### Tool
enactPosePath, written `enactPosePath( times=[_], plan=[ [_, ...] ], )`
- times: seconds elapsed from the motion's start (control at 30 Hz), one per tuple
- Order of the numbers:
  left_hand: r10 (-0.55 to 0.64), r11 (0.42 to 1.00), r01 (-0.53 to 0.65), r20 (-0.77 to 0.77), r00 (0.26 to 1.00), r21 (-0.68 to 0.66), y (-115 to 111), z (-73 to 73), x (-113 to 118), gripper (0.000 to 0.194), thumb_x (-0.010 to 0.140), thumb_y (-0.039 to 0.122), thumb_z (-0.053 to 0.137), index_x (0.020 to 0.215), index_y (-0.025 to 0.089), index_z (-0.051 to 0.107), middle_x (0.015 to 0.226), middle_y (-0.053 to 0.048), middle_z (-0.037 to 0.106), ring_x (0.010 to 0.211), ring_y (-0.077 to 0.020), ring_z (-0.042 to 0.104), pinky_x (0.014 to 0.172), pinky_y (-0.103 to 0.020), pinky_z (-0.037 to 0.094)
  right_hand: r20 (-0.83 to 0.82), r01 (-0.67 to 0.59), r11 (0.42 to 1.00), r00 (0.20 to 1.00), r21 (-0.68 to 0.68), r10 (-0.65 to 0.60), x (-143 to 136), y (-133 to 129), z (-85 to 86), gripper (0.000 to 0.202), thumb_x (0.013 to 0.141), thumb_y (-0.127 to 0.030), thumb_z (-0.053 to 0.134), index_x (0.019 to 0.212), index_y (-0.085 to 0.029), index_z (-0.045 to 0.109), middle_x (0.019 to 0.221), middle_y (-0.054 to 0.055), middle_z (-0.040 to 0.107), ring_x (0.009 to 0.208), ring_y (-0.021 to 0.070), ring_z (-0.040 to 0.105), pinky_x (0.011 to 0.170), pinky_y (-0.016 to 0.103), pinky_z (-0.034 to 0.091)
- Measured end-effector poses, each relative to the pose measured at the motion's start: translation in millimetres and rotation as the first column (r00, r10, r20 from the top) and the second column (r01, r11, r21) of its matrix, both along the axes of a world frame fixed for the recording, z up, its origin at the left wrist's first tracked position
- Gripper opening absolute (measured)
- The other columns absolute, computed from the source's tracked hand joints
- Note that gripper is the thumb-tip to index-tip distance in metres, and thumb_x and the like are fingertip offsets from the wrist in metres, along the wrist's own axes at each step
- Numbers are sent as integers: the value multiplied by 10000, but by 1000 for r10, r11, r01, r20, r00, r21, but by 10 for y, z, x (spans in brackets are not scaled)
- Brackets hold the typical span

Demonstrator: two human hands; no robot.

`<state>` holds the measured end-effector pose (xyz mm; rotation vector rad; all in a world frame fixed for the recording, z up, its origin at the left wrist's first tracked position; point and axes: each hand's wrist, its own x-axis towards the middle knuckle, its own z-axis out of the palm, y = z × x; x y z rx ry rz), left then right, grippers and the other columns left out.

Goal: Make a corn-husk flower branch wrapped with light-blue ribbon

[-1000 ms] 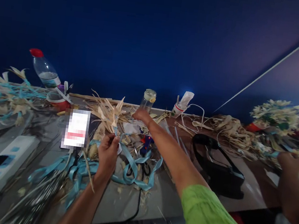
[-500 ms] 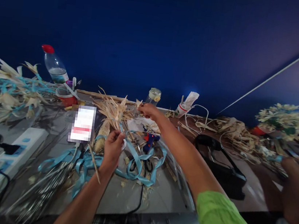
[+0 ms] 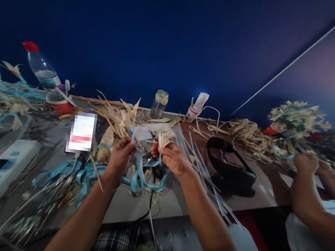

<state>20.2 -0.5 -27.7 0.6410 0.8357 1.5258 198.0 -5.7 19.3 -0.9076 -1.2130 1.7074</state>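
My left hand (image 3: 122, 154) is closed in a pinch around the stem of a corn husk flower (image 3: 128, 119), where light blue ribbon is wound. From there the blue ribbon (image 3: 137, 179) hangs down in loops over the table. Just to the right, my right hand (image 3: 177, 159) pinches a second, smaller pale husk flower (image 3: 165, 136). The two hands are close together but apart. A thin wire (image 3: 150, 214) runs down between my forearms; where its upper end sits I cannot make out.
Left are a phone (image 3: 81, 132), a power strip (image 3: 9, 178), a bundle of wires (image 3: 41, 203) and a red-capped bottle (image 3: 43, 70). A glass jar (image 3: 159, 104) stands behind. To the right lie clear sticks (image 3: 202, 167), a black strapped object (image 3: 231, 171) and a co-worker's hands (image 3: 307, 164).
My right hand has come back from the far side of the table towards my left hand, bringing the small husk flower. My left hand still grips its stem. The view has shifted right.
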Motion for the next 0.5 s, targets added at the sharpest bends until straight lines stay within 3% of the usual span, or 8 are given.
enactPosePath(
  times=[0.13, 0.27, 0.37, 0.5],
  plan=[
    [30, 999, -33, -103, 994, -24, 30, -71, -14, 259, 594, 291, 732, 698, 152, 539, 544, 74, 456, 428, -15, 353, 422, -160, 260, 125, 157, 987, 981, -37, -151, 64, 49, -138, 229, 637, -342, 683, 625, -138, 580, 615, 0, 576, 477, 53, 433, 467, 199, 326],
    [133, 991, -136, -192, 972, -3, 41, -69, -57, 229, 632, 294, 707, 697, 154, 538, 544, 67, 465, 430, -18, 368, 413, -155, 264, 152, 166, 982, 977, -91, -151, 56, 89, -253, 267, 607, -362, 689, 643, -151, 530, 587, -25, 562, 409, 39, 384, 416, 192, 259],
    [165, 985, -168, -84, 983, -32, 39, -2, -95, 249, 597, 272, 734, 701, 163, 536, 555, 56, 498, 420, -21, 377, 393, -150, 271, 282, 183, 981, 947, -68, -157, -12, 154, -347, 239, 617, -355, 662, 641, -161, 525, 542, -47, 521, 389, 45, 371, 399, 198, 246],
    [165, 983, -159, 58, 985, -95, 27, 105, -118, 291, 546, 232, 768, 715, 164, 540, 583, 36, 547, 415, -20, 395, 368, -141, 274, 489, 240, 970, 843, 29, -223, -118, 287, -425, 211, 668, -337, 610, 593, -174, 499, 460, -70, 432, 374, 58, 351, 410, 211, 250]
  ],
)
